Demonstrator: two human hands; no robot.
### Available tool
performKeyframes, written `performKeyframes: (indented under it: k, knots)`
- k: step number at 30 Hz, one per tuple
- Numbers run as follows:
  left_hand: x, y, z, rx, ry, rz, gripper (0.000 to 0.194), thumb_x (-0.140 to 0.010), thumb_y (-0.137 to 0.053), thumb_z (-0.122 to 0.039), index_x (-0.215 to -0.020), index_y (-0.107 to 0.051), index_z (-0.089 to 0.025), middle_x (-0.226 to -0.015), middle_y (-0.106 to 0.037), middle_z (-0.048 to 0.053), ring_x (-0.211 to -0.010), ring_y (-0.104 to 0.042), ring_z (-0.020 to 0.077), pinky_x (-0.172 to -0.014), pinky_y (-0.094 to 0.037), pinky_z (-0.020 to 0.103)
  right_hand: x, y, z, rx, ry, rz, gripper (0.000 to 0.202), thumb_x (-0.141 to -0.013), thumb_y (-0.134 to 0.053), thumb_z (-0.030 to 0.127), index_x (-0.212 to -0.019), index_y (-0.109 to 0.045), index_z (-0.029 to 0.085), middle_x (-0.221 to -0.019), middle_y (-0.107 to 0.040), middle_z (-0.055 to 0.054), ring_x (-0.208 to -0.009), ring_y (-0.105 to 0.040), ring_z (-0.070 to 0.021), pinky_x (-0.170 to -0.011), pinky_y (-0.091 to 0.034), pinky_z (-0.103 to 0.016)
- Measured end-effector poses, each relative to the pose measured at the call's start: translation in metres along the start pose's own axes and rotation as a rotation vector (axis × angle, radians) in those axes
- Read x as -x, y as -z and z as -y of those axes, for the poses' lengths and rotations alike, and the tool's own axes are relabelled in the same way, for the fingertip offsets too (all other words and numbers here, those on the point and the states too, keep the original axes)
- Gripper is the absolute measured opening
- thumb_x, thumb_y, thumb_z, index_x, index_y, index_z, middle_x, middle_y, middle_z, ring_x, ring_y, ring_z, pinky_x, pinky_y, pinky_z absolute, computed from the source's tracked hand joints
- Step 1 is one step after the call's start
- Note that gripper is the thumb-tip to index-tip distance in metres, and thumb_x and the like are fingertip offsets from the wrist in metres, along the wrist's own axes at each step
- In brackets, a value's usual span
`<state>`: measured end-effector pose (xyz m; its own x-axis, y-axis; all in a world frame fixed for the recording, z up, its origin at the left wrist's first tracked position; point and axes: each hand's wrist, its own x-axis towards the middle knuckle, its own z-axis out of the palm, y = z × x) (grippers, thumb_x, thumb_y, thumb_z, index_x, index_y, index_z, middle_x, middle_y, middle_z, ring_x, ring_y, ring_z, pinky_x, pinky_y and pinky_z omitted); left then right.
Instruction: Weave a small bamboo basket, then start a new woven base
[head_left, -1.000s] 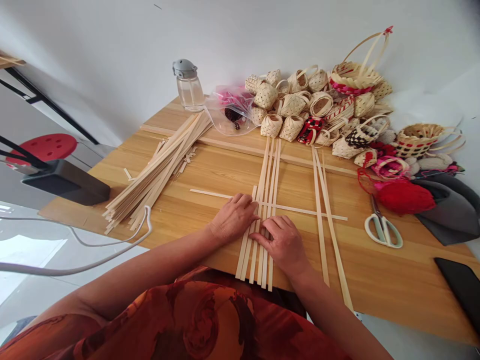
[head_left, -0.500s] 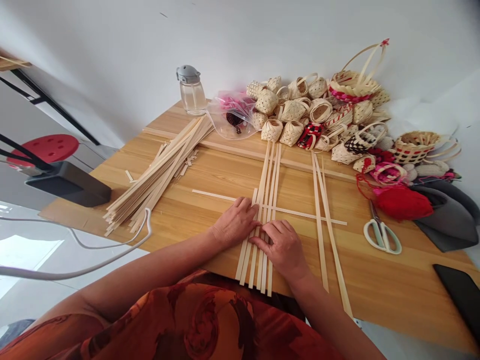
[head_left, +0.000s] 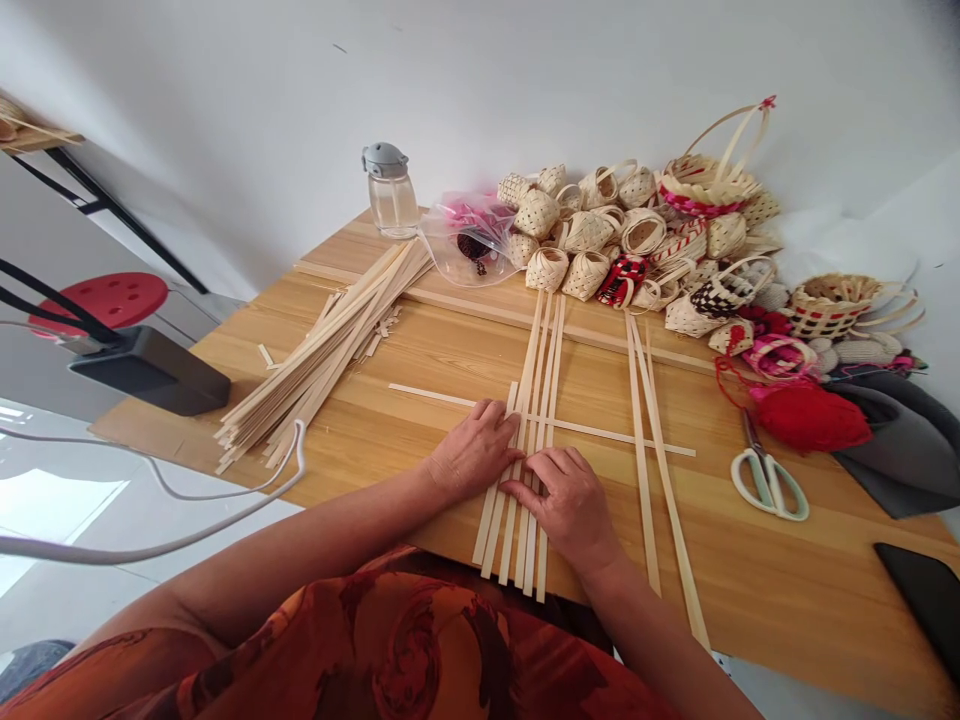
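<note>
Several pale flat bamboo strips (head_left: 519, 565) lie side by side on the table, running away from me. One thin crosswise strip (head_left: 600, 432) passes through them left to right. My left hand (head_left: 480, 448) presses on the left side of the row, its fingers bent and close together over the strips. Close beside it, my right hand (head_left: 564, 497) pinches at the strips with thumb and bent fingers, just on the near side of the crosswise strip. The fingertips of both hands nearly meet and partly hide the strips. Two loose strips (head_left: 646, 480) lie to the right.
On the left lies a bundle of strips (head_left: 330, 350), near a white cable (head_left: 300, 455) and a dark box (head_left: 154, 370). Small woven baskets (head_left: 589, 230) are heaped at the back, with a bottle (head_left: 391, 200) to their left. Scissors (head_left: 769, 485), red yarn (head_left: 814, 412) and a phone (head_left: 919, 600) are at right.
The view has shifted slightly, so everything sits a little lower and further right. Both hands keep nearly the same place on the strips.
</note>
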<state>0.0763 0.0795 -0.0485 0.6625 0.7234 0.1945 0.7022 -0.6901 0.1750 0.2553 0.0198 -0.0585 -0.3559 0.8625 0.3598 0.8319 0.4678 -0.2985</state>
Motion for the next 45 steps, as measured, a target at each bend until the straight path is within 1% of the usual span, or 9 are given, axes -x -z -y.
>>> performKeyframes:
  k: [9,16,21,31,36,39,41,45]
  knots:
    - [0.003,-0.003,0.000,0.047,0.087,-0.034,0.040,-0.093,-0.056,-0.037,-0.126,-0.049,-0.016,-0.123,-0.051,0.014,-0.120,-0.045,0.0293,-0.103,-0.043,0.044,0.000,0.001,0.001,0.006,-0.012,0.009,0.030,-0.089,-0.063,0.051,-0.082,-0.059,0.021,-0.080,-0.061,-0.005,-0.081,-0.052,-0.0223,-0.078,-0.041,-0.036]
    - [0.004,-0.003,-0.002,0.056,0.106,-0.061,0.041,-0.093,-0.057,-0.037,-0.129,-0.048,-0.019,-0.126,-0.051,0.013,-0.122,-0.045,0.0300,-0.103,-0.043,0.045,-0.001,0.001,0.002,0.002,-0.002,-0.019,0.031,-0.088,-0.064,0.052,-0.082,-0.060,0.022,-0.079,-0.061,-0.004,-0.081,-0.052,-0.0222,-0.077,-0.041,-0.036]
    - [0.004,-0.003,-0.002,0.045,0.126,-0.063,0.045,-0.091,-0.058,-0.037,-0.131,-0.047,-0.020,-0.128,-0.051,0.013,-0.123,-0.045,0.0300,-0.103,-0.044,0.044,-0.001,0.001,0.001,0.005,0.000,-0.014,0.031,-0.089,-0.063,0.052,-0.082,-0.061,0.022,-0.080,-0.062,-0.005,-0.081,-0.052,-0.0223,-0.077,-0.041,-0.036]
    - [0.003,-0.004,0.000,0.030,0.099,-0.055,0.047,-0.094,-0.053,-0.038,-0.135,-0.046,-0.016,-0.130,-0.050,0.015,-0.123,-0.043,0.0304,-0.105,-0.042,0.045,0.000,0.001,0.001,0.009,-0.010,-0.001,0.031,-0.089,-0.063,0.052,-0.083,-0.061,0.021,-0.081,-0.062,-0.005,-0.082,-0.052,-0.0224,-0.079,-0.041,-0.036]
    - [0.004,-0.006,0.001,0.012,0.097,-0.064,0.046,-0.095,-0.052,-0.039,-0.135,-0.047,-0.017,-0.132,-0.049,0.014,-0.123,-0.043,0.0302,-0.106,-0.042,0.045,0.000,0.002,0.001,0.022,-0.005,0.008,0.033,-0.088,-0.063,0.053,-0.082,-0.062,0.021,-0.080,-0.062,-0.005,-0.081,-0.052,-0.0212,-0.078,-0.041,-0.034]
    - [0.004,-0.006,0.003,0.006,0.079,-0.082,0.047,-0.096,-0.050,-0.039,-0.136,-0.048,-0.014,-0.134,-0.048,0.016,-0.126,-0.043,0.0308,-0.108,-0.041,0.045,0.000,0.001,0.001,0.018,-0.004,0.005,0.034,-0.089,-0.062,0.054,-0.084,-0.061,0.020,-0.081,-0.062,-0.005,-0.083,-0.052,-0.0215,-0.081,-0.040,-0.034]
    - [0.005,-0.005,0.004,0.013,0.051,-0.102,0.046,-0.097,-0.048,-0.037,-0.136,-0.049,-0.012,-0.134,-0.048,0.017,-0.127,-0.042,0.0307,-0.110,-0.040,0.046,0.000,0.001,0.000,0.022,0.001,0.000,0.035,-0.089,-0.061,0.055,-0.083,-0.060,0.020,-0.081,-0.061,-0.005,-0.083,-0.052,-0.0215,-0.081,-0.040,-0.034]
    - [0.013,-0.001,0.006,0.040,-0.011,-0.131,0.039,-0.096,-0.049,-0.025,-0.133,-0.053,-0.013,-0.132,-0.053,0.016,-0.127,-0.044,0.0293,-0.110,-0.041,0.047,-0.001,0.001,0.000,0.039,0.004,0.000,0.038,-0.088,-0.060,0.057,-0.079,-0.058,0.020,-0.079,-0.060,-0.004,-0.081,-0.051,-0.0213,-0.080,-0.040,-0.034]
